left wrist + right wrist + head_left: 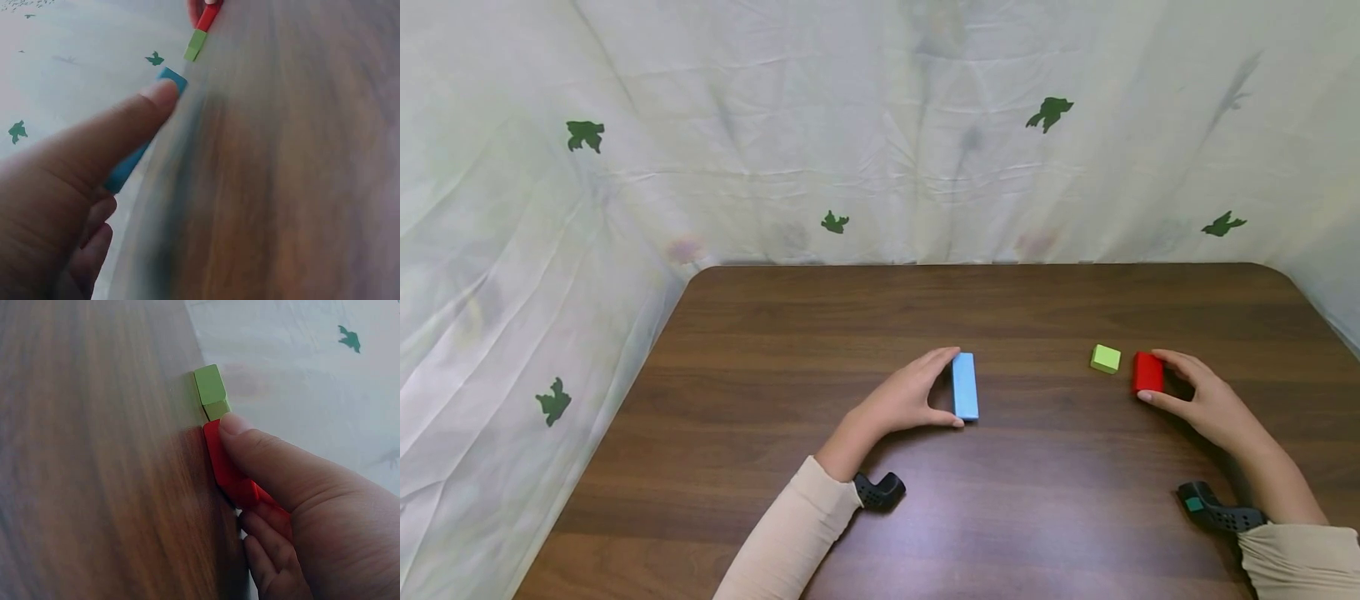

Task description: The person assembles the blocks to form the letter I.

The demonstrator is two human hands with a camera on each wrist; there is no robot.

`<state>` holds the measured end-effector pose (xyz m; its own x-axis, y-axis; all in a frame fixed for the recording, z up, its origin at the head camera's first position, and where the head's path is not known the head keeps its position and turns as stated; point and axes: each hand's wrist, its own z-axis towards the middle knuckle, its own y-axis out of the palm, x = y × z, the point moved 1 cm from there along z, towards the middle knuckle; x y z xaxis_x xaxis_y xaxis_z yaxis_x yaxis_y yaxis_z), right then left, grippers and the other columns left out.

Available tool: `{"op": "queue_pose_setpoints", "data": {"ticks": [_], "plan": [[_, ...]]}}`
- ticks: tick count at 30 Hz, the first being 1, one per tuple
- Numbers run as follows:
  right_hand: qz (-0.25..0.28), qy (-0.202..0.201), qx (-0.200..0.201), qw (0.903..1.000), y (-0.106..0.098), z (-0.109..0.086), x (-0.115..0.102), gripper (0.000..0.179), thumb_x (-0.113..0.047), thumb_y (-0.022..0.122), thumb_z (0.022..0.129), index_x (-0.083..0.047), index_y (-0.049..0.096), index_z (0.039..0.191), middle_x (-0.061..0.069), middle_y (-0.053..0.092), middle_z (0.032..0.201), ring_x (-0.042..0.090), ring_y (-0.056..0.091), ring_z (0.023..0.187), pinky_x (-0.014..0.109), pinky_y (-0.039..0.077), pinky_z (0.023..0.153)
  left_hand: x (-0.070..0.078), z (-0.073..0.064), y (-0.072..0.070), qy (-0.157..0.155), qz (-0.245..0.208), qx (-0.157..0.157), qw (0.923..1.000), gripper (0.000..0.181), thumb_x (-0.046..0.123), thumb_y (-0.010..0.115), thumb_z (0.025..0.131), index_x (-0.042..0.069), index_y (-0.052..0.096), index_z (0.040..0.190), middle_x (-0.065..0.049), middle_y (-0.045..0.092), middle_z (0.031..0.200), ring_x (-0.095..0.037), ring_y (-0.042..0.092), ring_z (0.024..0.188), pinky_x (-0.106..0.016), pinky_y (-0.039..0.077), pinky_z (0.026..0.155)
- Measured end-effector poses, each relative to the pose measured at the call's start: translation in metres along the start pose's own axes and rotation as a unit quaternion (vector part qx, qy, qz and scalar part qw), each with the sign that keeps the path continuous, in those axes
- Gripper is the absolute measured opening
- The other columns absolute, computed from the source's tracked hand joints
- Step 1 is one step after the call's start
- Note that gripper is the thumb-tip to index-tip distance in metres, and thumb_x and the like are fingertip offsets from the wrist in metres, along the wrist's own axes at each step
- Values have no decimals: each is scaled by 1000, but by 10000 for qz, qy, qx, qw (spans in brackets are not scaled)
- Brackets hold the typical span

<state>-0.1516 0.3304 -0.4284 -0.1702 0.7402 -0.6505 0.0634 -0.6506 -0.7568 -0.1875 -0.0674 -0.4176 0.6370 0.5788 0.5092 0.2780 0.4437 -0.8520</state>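
My left hand [904,398] pinches a long light-blue block [966,387] by its two ends, thumb at the near end and fingertips at the far end. The left wrist view shows the thumb pressed on the end of that blue block [129,167]. On the right, my right hand [1210,402] grips a red block [1147,372] between thumb and fingers. A small lime-green block [1105,359] sits just left of the red one, with a narrow gap between them. In the right wrist view the red block [226,456] shows below the green block [210,387].
All three blocks are on a brown wooden table [820,325]. A pale cloth [880,125] with green bird-shaped patches hangs behind the table and along its left side. Each wrist wears a black camera, the left one [880,492] low over the tabletop.
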Motion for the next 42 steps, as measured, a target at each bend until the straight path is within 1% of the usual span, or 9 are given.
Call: {"op": "queue_pose_setpoints", "data": {"ticks": [15,23,33,34,37,39,40,41,42], "plan": [[15,-18,51,10000,-1,-1,1,68,-22,66,82,6,31,133,32,31,127,49,32,109,64,29,81,-1,0,3,-221,35,-336,9992,97,50,71,70,6,22,142,-7,28,143,-15,25,130,-29,23,103],[14,32,7,10000,-2,-1,1,69,-23,66,82,7,30,134,33,30,127,50,31,109,65,30,80,-3,-1,4,-162,-4,-353,9992,97,50,71,70,5,23,142,-8,29,142,-15,25,130,-28,22,103],[47,60,-101,9999,-1,-1,0,78,-23,69,80,9,25,135,36,26,128,53,31,109,63,28,85,-7,-3,8,-190,-171,-350,9991,104,56,69,68,4,19,143,-8,22,145,-15,19,132,-29,20,104],[48,64,-107,9999,-1,-2,-1,78,-23,70,79,9,25,135,36,25,129,53,31,110,60,28,89,-8,-4,8,-215,-203,-321,9990,104,56,69,68,5,19,143,-8,22,145,-15,19,132,-29,20,104],[107,-14,-75,9999,-2,-2,-1,76,-21,70,79,10,27,134,35,25,129,52,32,109,31,29,99,-10,-4,8,-275,-262,-221,9990,100,55,69,68,5,23,142,-7,26,144,-15,22,131,-29,21,104],[132,-81,-24,9999,-3,-2,-1,72,-19,70,79,11,29,132,34,26,128,51,32,109,8,24,92,-11,-3,7,-275,-250,-178,9992,97,54,69,69,5,26,141,-7,29,142,-15,24,130,-29,21,104],[134,-104,-1,9999,-3,-2,-1,71,-18,70,79,11,31,130,33,27,127,50,33,109,2,20,85,-11,-3,7,-264,-248,-169,9992,96,53,69,70,5,27,141,-7,30,142,-16,24,130,-29,22,104],[143,-113,19,9998,-3,-2,-1,69,-18,70,79,11,32,129,33,27,127,50,33,108,0,20,82,-11,-3,7,-256,-250,-166,9992,95,53,69,70,5,28,140,-7,31,141,-15,25,129,-29,22,104],[137,-95,21,9999,-3,-2,-1,68,-18,69,79,11,32,129,33,28,126,50,33,108,6,24,88,-11,-3,6,-252,-257,-163,9992,94,53,69,70,5,29,140,-7,31,141,-15,25,129,-29,22,104]]}}
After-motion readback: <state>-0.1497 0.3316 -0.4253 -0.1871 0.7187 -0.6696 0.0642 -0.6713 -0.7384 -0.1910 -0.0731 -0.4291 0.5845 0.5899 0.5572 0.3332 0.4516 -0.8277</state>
